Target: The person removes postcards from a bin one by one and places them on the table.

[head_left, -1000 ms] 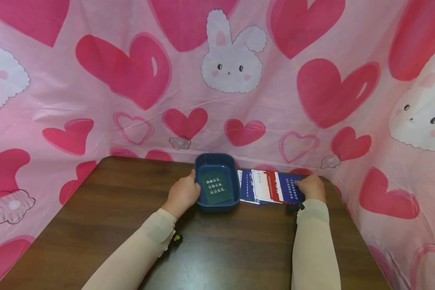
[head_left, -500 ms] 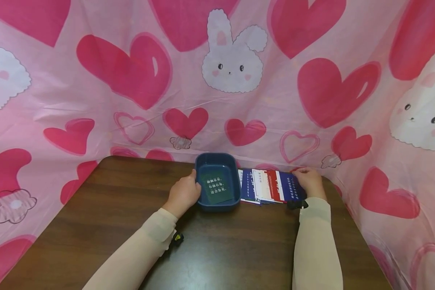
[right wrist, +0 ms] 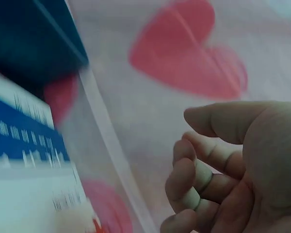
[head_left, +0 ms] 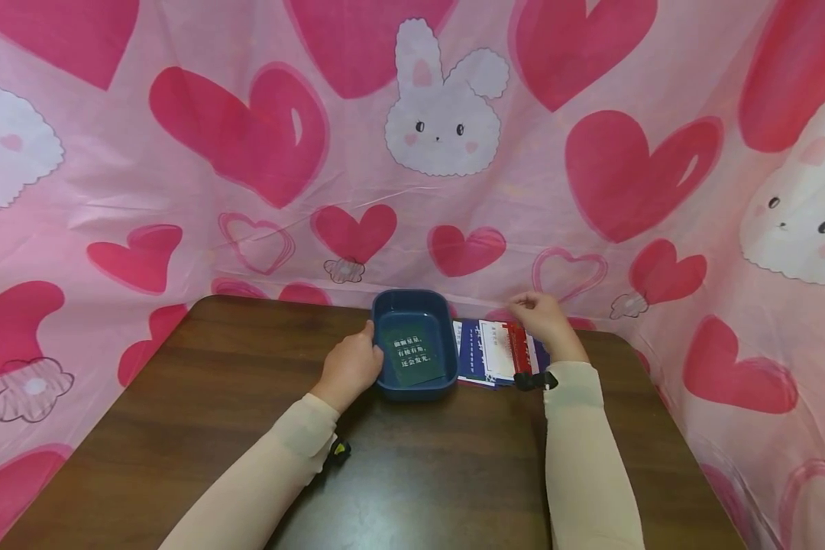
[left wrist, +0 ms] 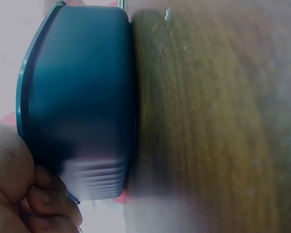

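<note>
My left hand (head_left: 349, 368) grips the left wall of a dark blue plastic bin (head_left: 415, 395), thumb at the rim; in the left wrist view the curled fingers (left wrist: 53, 201) are at the bin's ribbed corner. Inside the bin lies a dark green card (head_left: 412, 357) with white writing. Right of the bin, overlapping cards (head_left: 496, 351) in blue, white and red lie in a row. Above their right part hovers my right hand (head_left: 548, 327), its fingers loosely bent with nothing between them. Its wrist and hand hide some of the rightmost blue card.
A brown wooden table (head_left: 412, 473) lies under everything. Close behind the bin and cards rises a pink curtain (head_left: 385, 191) with hearts and rabbit faces, and it also runs along both sides. Black wrist straps (head_left: 337, 452) sit on both sleeves.
My right hand has left the right end of the card row, first lifting toward the back, then moving left over the cards. My left hand and the bin stay in place.
</note>
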Demonstrator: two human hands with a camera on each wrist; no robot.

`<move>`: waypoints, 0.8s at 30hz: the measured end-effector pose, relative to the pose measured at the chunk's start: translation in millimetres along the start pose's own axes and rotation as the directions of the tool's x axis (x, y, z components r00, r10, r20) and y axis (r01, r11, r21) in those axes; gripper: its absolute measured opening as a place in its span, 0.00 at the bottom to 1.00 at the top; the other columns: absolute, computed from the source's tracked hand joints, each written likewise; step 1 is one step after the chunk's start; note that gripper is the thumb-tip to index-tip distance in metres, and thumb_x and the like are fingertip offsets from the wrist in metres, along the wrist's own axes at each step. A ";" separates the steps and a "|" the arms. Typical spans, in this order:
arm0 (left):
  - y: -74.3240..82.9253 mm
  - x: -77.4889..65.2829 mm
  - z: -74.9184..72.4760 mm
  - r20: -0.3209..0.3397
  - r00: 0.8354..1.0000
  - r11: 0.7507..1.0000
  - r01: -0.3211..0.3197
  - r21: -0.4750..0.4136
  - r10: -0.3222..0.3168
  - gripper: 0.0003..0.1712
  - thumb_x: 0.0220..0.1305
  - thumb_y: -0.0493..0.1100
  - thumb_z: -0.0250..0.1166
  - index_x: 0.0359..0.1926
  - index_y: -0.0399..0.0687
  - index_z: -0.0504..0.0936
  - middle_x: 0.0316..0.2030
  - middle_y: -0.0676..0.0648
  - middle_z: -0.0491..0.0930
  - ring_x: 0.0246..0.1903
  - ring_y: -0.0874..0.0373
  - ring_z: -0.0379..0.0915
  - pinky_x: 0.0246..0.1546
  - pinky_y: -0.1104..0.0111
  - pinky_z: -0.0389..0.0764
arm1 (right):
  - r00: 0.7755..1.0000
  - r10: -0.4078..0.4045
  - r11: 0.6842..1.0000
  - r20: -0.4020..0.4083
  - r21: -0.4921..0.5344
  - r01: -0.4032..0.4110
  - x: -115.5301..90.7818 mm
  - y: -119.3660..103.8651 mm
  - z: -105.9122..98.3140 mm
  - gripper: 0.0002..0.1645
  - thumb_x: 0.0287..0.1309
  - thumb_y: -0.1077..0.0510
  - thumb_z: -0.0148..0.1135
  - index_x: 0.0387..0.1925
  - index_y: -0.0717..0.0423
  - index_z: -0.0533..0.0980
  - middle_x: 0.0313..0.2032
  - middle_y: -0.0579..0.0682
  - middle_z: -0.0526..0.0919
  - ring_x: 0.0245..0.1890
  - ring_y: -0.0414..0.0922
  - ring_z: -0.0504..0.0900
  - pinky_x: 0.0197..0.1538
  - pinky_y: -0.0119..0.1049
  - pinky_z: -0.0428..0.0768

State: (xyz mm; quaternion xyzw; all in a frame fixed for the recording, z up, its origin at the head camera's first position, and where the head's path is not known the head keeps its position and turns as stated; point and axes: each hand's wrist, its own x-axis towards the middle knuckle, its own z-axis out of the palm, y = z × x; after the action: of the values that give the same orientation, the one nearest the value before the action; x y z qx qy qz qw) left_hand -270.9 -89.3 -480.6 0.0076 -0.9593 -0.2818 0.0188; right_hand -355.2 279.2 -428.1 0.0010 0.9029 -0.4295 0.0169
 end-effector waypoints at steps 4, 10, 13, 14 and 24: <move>0.9 -0.5 -0.7 -0.008 1.000 1.000 0.001 0.001 -0.001 0.39 0.83 0.46 0.58 0.88 0.38 0.65 0.58 0.30 0.90 0.30 0.44 0.80 0.35 0.51 0.85 | 0.995 -0.063 0.998 0.077 -0.006 0.063 -4.3 -21.4 16.3 0.24 0.80 0.45 0.67 0.63 0.58 0.85 0.54 0.63 0.88 0.52 0.59 0.84 0.49 0.40 0.83; 2.5 -0.4 1.2 -0.013 1.000 1.000 0.006 0.012 -0.006 0.38 0.84 0.47 0.58 0.88 0.40 0.66 0.62 0.31 0.89 0.33 0.44 0.81 0.39 0.48 0.88 | 0.978 -0.157 0.988 0.140 0.010 0.157 -11.9 -44.1 39.3 0.22 0.79 0.47 0.69 0.60 0.59 0.87 0.47 0.65 0.90 0.48 0.63 0.87 0.42 0.38 0.83; 3.4 -0.4 2.1 -0.028 1.000 1.000 -0.006 0.023 0.007 0.38 0.83 0.46 0.58 0.87 0.39 0.67 0.60 0.30 0.90 0.34 0.42 0.84 0.40 0.46 0.88 | 0.967 -0.191 0.981 0.170 -0.009 0.195 -12.3 -58.1 49.3 0.22 0.78 0.47 0.70 0.59 0.59 0.87 0.49 0.64 0.91 0.51 0.65 0.90 0.47 0.40 0.88; 3.6 -0.6 1.9 -0.032 0.999 1.000 -0.009 0.022 0.010 0.38 0.82 0.46 0.58 0.87 0.39 0.67 0.60 0.30 0.90 0.34 0.42 0.85 0.39 0.46 0.88 | 0.963 -0.197 0.979 0.186 -0.021 0.204 -12.4 -64.5 52.9 0.22 0.77 0.46 0.71 0.59 0.59 0.86 0.50 0.63 0.91 0.52 0.65 0.91 0.49 0.42 0.90; 1.5 0.2 -0.5 -0.020 1.000 1.000 -0.012 0.024 0.012 0.38 0.83 0.46 0.59 0.87 0.38 0.67 0.56 0.30 0.91 0.32 0.43 0.84 0.37 0.47 0.89 | 0.925 -0.108 0.943 0.364 -0.258 0.212 5.1 -124.4 103.6 0.35 0.73 0.44 0.75 0.71 0.61 0.82 0.51 0.61 0.93 0.41 0.54 0.94 0.52 0.48 0.95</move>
State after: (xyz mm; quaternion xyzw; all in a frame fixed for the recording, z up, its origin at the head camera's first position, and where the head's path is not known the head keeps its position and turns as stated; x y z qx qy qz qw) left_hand -271.1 -88.3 -479.4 0.0049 -0.9623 -0.2701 0.0303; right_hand -359.3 120.3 -397.0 -0.1512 0.9364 -0.2845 0.1392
